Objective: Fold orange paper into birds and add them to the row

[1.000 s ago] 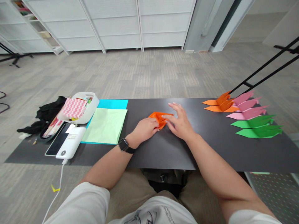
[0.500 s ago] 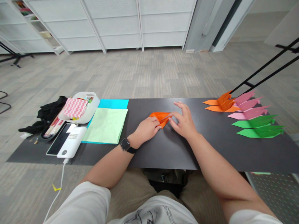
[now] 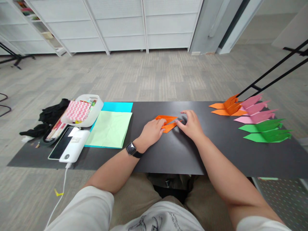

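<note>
A folded piece of orange origami paper (image 3: 170, 127) lies on the dark table in front of me, its two pointed flaps spread apart towards the right. My left hand (image 3: 152, 133) wraps over its left end and grips it, hiding part of the folds. At the flap tips is my right hand (image 3: 192, 125); its thumb is at the lower tip, while the index finger is lifted away from the thumb. Whether that thumb touches the paper is hard to see.
On the right stand folded paper cranes: orange (image 3: 228, 107), pink (image 3: 256, 112) and green (image 3: 267, 131). To the left lie light green paper sheets (image 3: 109, 130) over blue ones (image 3: 119, 106), a white power bank (image 3: 74, 147), a phone (image 3: 59, 148) and a white basket (image 3: 96, 112).
The two flaps of the orange paper now stand further apart. My right hand's raised fingers have dropped and curled in somewhat, and the left hand has shifted slightly over the paper.
</note>
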Demonstrator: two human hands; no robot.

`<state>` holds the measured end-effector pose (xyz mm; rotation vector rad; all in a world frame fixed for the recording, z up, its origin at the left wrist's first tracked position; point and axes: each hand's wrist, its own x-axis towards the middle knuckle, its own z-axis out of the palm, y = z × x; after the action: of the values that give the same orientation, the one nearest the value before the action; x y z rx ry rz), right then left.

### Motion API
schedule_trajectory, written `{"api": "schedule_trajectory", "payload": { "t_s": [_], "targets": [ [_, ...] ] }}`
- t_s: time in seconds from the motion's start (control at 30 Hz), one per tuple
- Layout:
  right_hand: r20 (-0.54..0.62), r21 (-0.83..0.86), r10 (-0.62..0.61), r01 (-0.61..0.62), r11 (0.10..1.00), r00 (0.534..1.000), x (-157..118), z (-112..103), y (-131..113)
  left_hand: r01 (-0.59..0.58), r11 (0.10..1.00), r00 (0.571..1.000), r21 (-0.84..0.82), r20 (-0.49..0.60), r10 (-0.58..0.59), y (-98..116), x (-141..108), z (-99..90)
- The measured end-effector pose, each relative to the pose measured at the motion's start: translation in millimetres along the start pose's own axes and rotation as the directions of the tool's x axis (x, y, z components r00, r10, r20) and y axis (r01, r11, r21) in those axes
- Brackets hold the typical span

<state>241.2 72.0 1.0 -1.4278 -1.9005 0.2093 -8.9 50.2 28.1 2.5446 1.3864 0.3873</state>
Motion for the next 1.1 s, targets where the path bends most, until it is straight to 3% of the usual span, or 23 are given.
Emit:
{"api": "schedule_trajectory", "payload": {
  "t_s": [0.43, 1.1],
  "targets": [
    [0.254, -0.177, 0.08, -0.035, 0.984, 0.964, -10.7, 17.0, -4.5, -0.102, 0.995, 0.995, 0.014, 0.001, 0.102, -3.1, 2.2, 3.0],
    [0.257, -0.221, 0.127, -0.07, 0.973, 0.958, -14.0, 26.0, 1.1, -0.057, 0.998, 0.998, 0.014, -0.025, 0.057, -0.4, 7.9, 11.4]
  ]
}}
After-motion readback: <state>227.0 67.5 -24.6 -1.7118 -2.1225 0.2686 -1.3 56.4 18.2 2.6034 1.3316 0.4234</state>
